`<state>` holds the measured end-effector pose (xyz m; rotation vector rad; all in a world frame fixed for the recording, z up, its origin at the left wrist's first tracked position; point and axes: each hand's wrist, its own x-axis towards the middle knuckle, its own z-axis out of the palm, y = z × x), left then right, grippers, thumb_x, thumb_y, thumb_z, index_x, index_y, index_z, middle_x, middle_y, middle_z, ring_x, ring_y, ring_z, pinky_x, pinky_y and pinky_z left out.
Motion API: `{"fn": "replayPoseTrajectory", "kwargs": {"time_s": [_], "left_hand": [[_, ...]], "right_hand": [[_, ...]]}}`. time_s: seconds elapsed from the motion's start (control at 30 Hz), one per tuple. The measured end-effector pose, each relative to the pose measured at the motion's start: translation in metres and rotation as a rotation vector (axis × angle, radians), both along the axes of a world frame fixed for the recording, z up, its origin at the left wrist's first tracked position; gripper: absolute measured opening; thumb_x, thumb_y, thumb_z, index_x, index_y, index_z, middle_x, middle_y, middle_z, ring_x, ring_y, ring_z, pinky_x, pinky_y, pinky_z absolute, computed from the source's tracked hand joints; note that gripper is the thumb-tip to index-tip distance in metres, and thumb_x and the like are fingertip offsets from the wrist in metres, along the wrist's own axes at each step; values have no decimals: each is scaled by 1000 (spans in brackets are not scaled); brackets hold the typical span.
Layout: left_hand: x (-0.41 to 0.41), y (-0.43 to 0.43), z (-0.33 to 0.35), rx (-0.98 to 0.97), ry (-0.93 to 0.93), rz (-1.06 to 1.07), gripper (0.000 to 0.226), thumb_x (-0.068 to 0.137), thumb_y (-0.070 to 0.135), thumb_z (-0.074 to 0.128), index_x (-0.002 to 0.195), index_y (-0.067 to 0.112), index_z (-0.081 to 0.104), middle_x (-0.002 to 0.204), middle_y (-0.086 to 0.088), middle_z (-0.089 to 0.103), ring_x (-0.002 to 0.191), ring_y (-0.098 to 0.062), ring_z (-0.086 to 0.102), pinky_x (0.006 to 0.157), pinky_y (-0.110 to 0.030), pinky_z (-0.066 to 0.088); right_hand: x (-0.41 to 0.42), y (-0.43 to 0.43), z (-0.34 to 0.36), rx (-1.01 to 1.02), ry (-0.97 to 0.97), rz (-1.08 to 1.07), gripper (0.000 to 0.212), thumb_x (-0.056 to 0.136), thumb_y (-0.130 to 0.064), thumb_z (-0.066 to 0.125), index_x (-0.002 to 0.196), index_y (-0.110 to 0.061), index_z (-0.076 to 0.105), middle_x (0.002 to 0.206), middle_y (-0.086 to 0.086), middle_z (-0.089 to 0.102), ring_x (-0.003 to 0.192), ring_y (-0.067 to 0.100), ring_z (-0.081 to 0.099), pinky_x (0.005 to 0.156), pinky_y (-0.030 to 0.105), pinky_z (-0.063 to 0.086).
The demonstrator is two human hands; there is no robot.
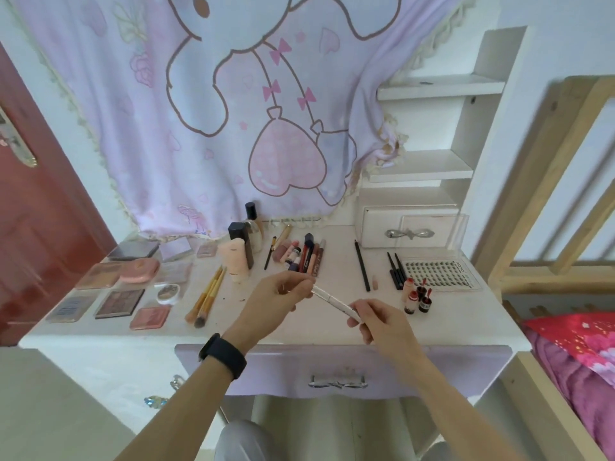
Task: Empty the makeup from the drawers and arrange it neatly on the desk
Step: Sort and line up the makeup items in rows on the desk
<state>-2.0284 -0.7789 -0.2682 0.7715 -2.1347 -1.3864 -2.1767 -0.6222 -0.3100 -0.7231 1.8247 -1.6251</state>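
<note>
Above the middle of the worktop (316,332), a slim white makeup pen (332,301) hangs tilted. The left hand (276,301) has its grip pinched on the pen's upper end, and the right hand (379,324) has its grip closed round the lower end. Below it, makeup lies in groups: eyeshadow palettes (119,302) at the left, brushes (208,292) beside them, lip products (303,256) behind the hands, and a false-lash tray (439,269) at the right, while the lilac front drawer (283,371) is closed.
</note>
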Motion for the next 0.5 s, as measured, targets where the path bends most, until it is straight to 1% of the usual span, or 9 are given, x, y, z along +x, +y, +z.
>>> {"fn": "replayPoseTrajectory", "kwargs": {"time_s": [0.07, 0.1, 0.2, 0.27, 0.33, 0.43, 0.5], "left_hand": [[-6, 14, 3, 90, 33, -6, 18, 95, 35, 66, 111, 31, 72, 91, 10, 75, 69, -2, 59, 64, -17, 49], [-11, 22, 2, 106, 27, -35, 17, 94, 35, 67, 110, 33, 72, 93, 13, 74, 70, 0, 60, 64, -16, 49], [-26, 43, -6, 147, 21, -91, 16, 93, 30, 69, 108, 30, 75, 94, 17, 74, 78, 9, 63, 65, -9, 45], [-35, 51, -11, 171, 19, -103, 18, 92, 31, 70, 109, 25, 75, 98, 13, 76, 89, 6, 66, 70, -9, 45], [-41, 56, -14, 179, 32, -117, 16, 93, 28, 69, 108, 22, 74, 98, 10, 77, 94, 2, 68, 77, -11, 47], [-44, 57, -13, 150, 6, -139, 16, 96, 27, 65, 109, 21, 72, 92, 9, 77, 86, 5, 67, 73, -9, 44], [-43, 53, -15, 77, -44, -141, 14, 96, 32, 64, 109, 29, 69, 92, 10, 76, 86, 3, 66, 77, -16, 45]], "right_hand": [[8, 4, 0, -70, -204, -75, 20, 103, -14, 55, 96, -6, 72, 70, 5, 71, 55, 13, 46, 54, 25, 42], [12, 6, 0, -98, -293, -98, 20, 102, -14, 55, 96, -4, 71, 70, 6, 70, 55, 13, 47, 56, 26, 44], [22, 10, -2, -133, -433, -132, 20, 102, -15, 56, 96, -1, 69, 72, 8, 70, 55, 13, 50, 56, 28, 47], [26, 16, -4, -135, -440, -139, 22, 103, -18, 56, 101, 0, 68, 74, 9, 72, 56, 14, 53, 58, 29, 50], [25, 23, -5, -87, -397, -138, 23, 103, -21, 57, 104, -1, 67, 80, 11, 76, 60, 16, 61, 62, 30, 55], [14, 36, -4, -16, -320, -131, 26, 101, -27, 59, 105, -2, 68, 86, 12, 77, 68, 20, 69, 67, 31, 60], [6, 44, 0, 17, -246, -141, 33, 100, -35, 58, 104, -4, 68, 80, 9, 76, 66, 19, 67, 65, 30, 58]]}}
